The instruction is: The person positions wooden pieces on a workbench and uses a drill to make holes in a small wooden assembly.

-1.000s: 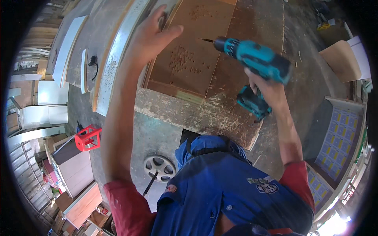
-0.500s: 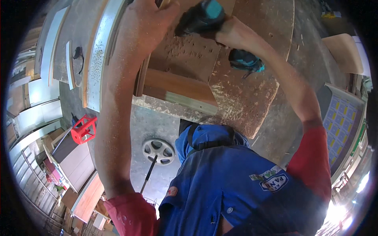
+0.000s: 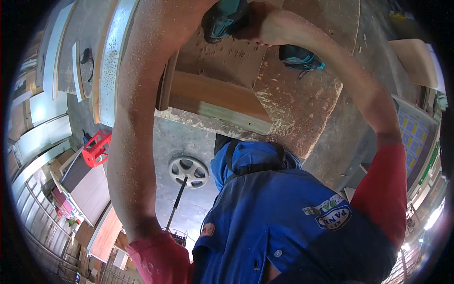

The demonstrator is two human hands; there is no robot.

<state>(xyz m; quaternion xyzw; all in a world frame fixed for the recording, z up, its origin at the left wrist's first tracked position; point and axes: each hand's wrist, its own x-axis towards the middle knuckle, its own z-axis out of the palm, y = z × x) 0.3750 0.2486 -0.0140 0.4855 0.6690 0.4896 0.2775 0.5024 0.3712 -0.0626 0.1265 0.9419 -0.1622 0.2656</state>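
Our right hand (image 3: 268, 24) wraps the cordless drill (image 3: 229, 19), bulk at nine o'clock; our left hand, unseen, we cannot tell.

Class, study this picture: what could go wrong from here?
The drill held in the right hand is close to the left forearm; a slip might hurt that arm. Its bit is hidden from view, so poor aim could go unnoticed. Loose shavings might fly up.

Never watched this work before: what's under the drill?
A brown board with dark specks shows beside the drill; the spot directly beneath is hidden by the drill and right hand.
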